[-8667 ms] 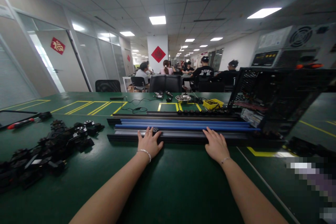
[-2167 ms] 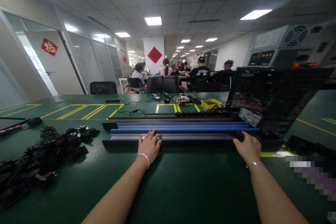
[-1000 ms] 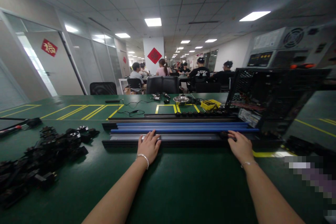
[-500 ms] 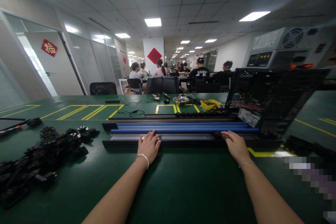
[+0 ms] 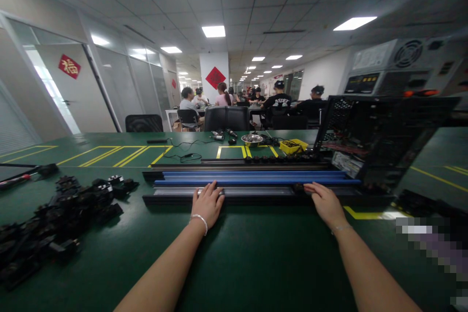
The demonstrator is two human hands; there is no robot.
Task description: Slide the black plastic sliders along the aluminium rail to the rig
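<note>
Ctr of frame: grey rail [image 5: 259,191] lies lengthwise on green tabletop [image 5: 234,258], blue strip [image 5: 252,175] just beyond. L hand [image 5: 207,203] rests on rail left of ctr, fingers spread, pinching nothing we can see. R hand [image 5: 324,200] right of ctr, fingers close tog., tips at small black part [image 5: 298,188] on rail; pinch or mere touch, we can't tell. Our view on technique: L hand should bear down evenly so rail doesn't skid; R fingertips best low & in line w/ rail, so part doesn't cock & jam. Light pressure prob. enough. Unclear: R thumb hard to make out; dark bit [image 5: 221,192] by L fingertips too small to ID; rail's right end lost in shadow nr PC case [image 5: 387,131]; black heap [image 5: 69,217], lower left, cut off by frame edge; patch [image 5: 431,243] at lower right pixelated.
</note>
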